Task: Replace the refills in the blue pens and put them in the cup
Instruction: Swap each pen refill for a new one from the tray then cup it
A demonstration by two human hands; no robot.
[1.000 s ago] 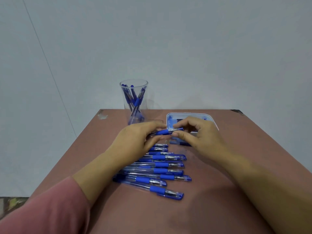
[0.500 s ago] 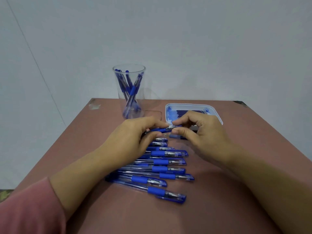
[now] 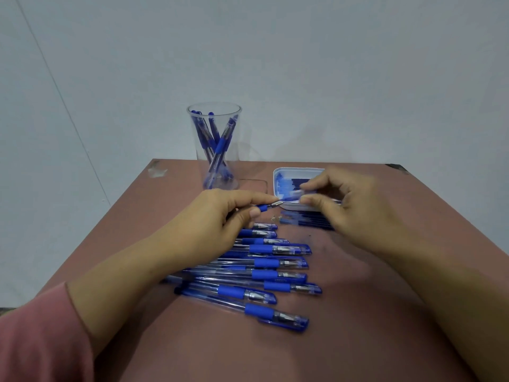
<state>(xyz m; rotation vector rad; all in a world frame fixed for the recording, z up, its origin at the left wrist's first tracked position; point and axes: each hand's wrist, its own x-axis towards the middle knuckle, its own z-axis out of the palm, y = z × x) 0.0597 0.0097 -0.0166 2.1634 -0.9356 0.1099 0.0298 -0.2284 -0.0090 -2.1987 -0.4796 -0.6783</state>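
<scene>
Clear cap (image 3: 291, 198) pulled off by right hand (image 3: 355, 210), left hand (image 3: 217, 219) gripping pen (image 3: 261, 208)

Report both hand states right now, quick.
Left hand: gripping a blue pen.
Right hand: pinching that pen's cap.

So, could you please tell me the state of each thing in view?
Held pen: level, above the table.
Left hand: grips its barrel.
Right hand: pinches its cap, at the tip.
Cup: upright, several pens inside.
Tray: on the table, refills inside.
Row of pens: lying flat, capped.
Loose refills: lying before the tray.
</scene>
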